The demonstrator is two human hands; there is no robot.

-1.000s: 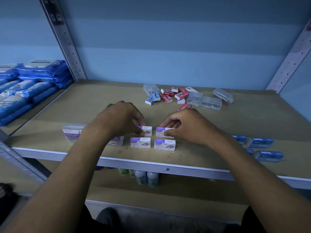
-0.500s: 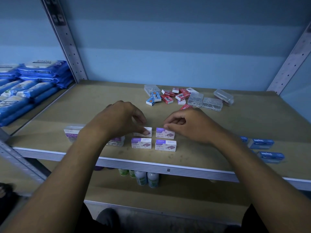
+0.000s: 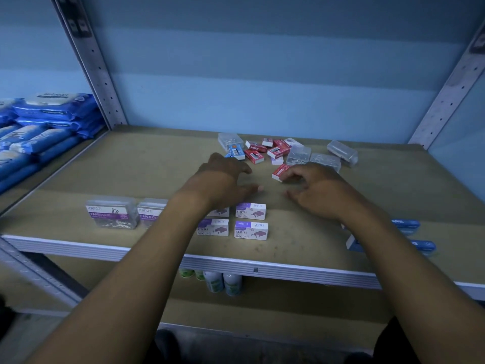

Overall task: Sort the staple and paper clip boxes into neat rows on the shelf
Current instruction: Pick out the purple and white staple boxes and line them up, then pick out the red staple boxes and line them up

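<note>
Purple staple boxes [image 3: 250, 211] | just below both hands [image 3: 223, 179] | untouched

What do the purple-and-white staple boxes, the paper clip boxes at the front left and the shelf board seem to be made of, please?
Purple-and-white staple boxes: printed matte cardboard, judging by crisp folded edges.
Paper clip boxes: clear glossy plastic; clips show through.
Shelf board: probably fibreboard, tan and matte, with a pale, likely metal front edge.

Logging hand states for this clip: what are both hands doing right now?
Left hand: open, holding nothing, above the shelf.
Right hand: open, fingers loosely curled, holding nothing, beside a red box.
</note>
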